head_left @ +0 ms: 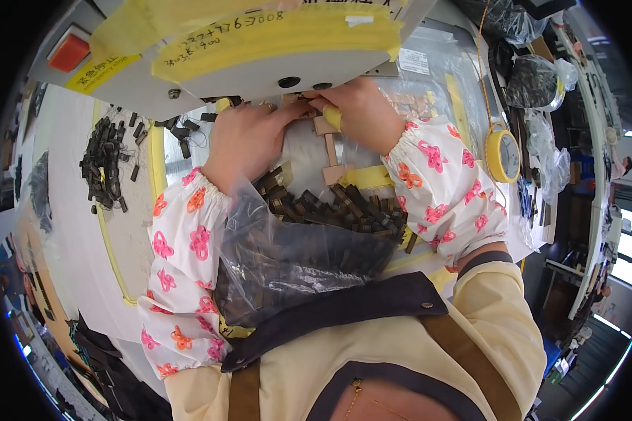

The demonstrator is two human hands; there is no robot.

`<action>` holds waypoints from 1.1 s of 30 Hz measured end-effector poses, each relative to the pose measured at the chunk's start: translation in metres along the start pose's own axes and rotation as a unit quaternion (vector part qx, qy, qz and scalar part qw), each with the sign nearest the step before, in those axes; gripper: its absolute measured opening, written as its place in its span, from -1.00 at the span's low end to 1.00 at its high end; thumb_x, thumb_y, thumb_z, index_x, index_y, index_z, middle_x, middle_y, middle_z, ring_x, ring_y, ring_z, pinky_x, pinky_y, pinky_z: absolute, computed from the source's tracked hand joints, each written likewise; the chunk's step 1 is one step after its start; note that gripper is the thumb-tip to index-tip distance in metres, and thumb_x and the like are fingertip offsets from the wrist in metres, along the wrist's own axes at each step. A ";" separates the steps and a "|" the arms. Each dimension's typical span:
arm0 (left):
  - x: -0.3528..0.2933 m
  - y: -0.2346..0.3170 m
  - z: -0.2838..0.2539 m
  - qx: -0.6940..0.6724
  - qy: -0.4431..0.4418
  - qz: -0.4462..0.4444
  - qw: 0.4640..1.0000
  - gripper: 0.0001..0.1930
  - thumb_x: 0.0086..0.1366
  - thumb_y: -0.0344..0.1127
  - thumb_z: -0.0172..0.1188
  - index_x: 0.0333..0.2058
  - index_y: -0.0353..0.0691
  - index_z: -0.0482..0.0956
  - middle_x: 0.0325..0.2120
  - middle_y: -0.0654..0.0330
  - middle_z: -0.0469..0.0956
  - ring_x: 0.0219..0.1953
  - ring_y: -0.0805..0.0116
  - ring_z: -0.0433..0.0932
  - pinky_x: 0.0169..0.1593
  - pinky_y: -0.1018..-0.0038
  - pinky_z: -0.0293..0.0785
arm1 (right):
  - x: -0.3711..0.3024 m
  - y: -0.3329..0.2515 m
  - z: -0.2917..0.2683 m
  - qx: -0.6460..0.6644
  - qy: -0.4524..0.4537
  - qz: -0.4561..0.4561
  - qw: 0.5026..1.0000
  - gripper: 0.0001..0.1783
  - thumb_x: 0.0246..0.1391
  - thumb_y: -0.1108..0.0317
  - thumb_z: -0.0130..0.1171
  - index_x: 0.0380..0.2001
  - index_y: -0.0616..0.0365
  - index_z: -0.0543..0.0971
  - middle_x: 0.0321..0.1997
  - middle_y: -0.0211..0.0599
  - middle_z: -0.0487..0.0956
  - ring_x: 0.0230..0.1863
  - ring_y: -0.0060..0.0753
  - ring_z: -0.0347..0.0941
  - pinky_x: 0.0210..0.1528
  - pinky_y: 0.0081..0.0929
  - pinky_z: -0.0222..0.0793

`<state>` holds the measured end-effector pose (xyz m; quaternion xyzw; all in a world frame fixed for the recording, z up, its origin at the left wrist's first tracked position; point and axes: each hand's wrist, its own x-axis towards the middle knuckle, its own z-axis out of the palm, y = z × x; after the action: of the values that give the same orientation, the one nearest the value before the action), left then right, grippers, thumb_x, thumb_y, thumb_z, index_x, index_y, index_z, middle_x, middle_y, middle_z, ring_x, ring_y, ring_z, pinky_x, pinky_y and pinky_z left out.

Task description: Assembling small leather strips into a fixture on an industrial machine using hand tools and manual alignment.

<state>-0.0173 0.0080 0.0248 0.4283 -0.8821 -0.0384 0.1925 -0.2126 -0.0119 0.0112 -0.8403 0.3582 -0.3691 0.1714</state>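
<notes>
My left hand (249,137) and my right hand (365,112) meet under the front edge of a white machine head (260,81). Their fingertips are pressed together around something small, mostly hidden by the fingers and the machine. Yellow tape (332,118) wraps a finger of my right hand. Just below the fingertips, a narrow tan strip (332,151) with wider ends lies on the work surface. Nearer to me, a clear plastic bag (288,256) holds many small dark brown pieces (344,210), some spilling out at its mouth.
On the left lies a heap of dark pieces with loose threads (105,165). A red button (69,52) sits on the machine's left side. Several pale tan pieces (418,104) lie beyond my right hand. A round yellow-rimmed dial (503,154) hangs on an orange cord at right.
</notes>
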 end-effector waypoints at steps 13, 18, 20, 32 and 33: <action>-0.010 -0.008 0.002 -0.088 0.079 0.001 0.993 -0.74 0.01 -0.48 0.02 -0.31 -0.04 0.56 -0.61 0.14 0.53 -0.58 0.14 0.49 -0.40 0.32 0.34 | -0.003 -0.003 -0.009 -0.060 -0.063 0.008 0.996 -0.78 -0.30 0.56 0.12 -0.45 0.14 0.58 -0.32 -0.26 0.53 -0.22 -0.13 0.43 -0.21 -0.31 0.38; -0.011 -0.009 0.003 -0.084 0.085 0.008 0.993 -0.74 0.01 -0.48 0.03 -0.32 -0.03 0.57 -0.62 0.15 0.53 -0.59 0.15 0.48 -0.43 0.32 0.33 | 0.002 -0.002 -0.007 -0.077 -0.078 -0.029 0.993 -0.78 -0.30 0.54 0.12 -0.44 0.14 0.58 -0.38 -0.22 0.52 -0.25 -0.13 0.43 -0.22 -0.29 0.38; -0.009 -0.008 -0.001 -0.074 0.074 0.017 0.994 -0.70 0.00 -0.50 0.04 -0.28 -0.03 0.57 -0.63 0.16 0.51 -0.58 0.14 0.48 -0.42 0.32 0.36 | 0.003 0.001 -0.007 -0.071 -0.080 -0.042 0.993 -0.78 -0.30 0.54 0.11 -0.45 0.15 0.58 -0.39 -0.18 0.52 -0.28 -0.11 0.44 -0.24 -0.28 0.38; -0.010 -0.008 0.000 -0.030 0.051 -0.008 0.998 -0.69 0.05 -0.45 -0.01 -0.21 0.01 0.52 -0.67 0.14 0.47 -0.57 0.13 0.48 -0.45 0.29 0.37 | 0.000 -0.004 -0.010 -0.172 -0.077 -0.081 0.979 -0.87 -0.30 0.50 0.10 -0.54 0.14 0.55 -0.43 -0.31 0.51 -0.30 -0.24 0.46 -0.27 -0.38 0.43; -0.011 -0.009 -0.001 -0.091 0.056 -0.027 0.994 -0.70 0.07 -0.46 -0.03 -0.22 -0.02 0.52 -0.66 0.12 0.48 -0.56 0.10 0.47 -0.44 0.27 0.37 | 0.001 -0.005 -0.009 -0.173 -0.076 -0.081 0.979 -0.87 -0.30 0.50 0.10 -0.54 0.14 0.55 -0.43 -0.31 0.51 -0.30 -0.24 0.46 -0.27 -0.38 0.43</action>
<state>-0.0034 0.0110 0.0204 0.4343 -0.8509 -0.0992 0.2784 -0.2167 -0.0099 0.0207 -0.9090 0.3333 -0.2493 0.0197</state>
